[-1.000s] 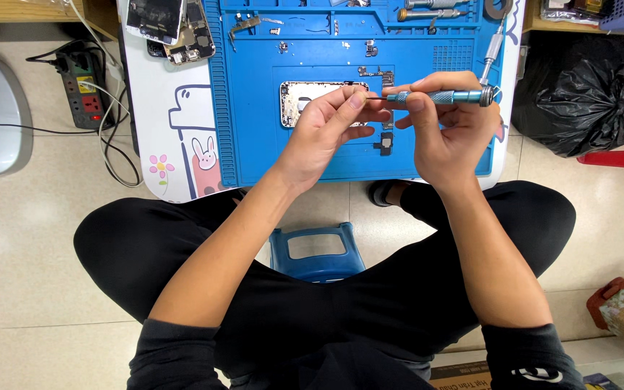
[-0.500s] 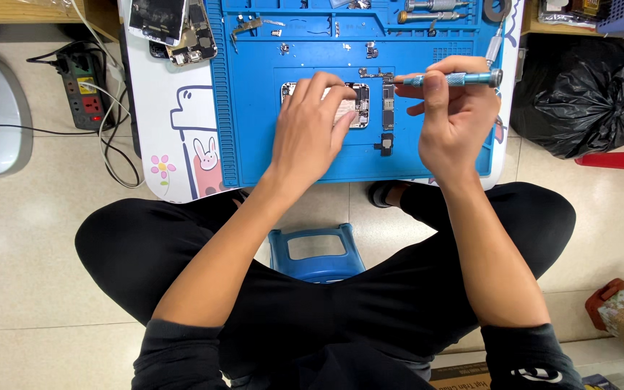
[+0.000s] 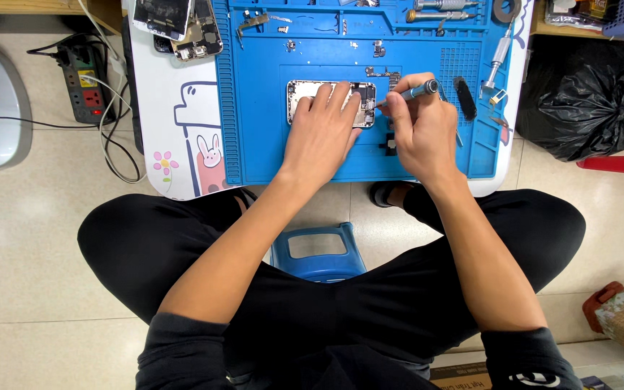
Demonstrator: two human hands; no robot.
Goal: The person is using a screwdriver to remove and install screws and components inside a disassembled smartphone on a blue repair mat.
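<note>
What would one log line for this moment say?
left hand: flat on opened phone | right hand: holds screwdriver | blue mat

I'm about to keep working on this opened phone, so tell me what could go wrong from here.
1. The screwdriver in the right hand points at the opened phone; a slip could scratch parts inside.
2. Only the left hand pins the phone to the blue mat; it might shift under pressure.
3. Loose small parts lie on the mat and could be knocked off.
</note>
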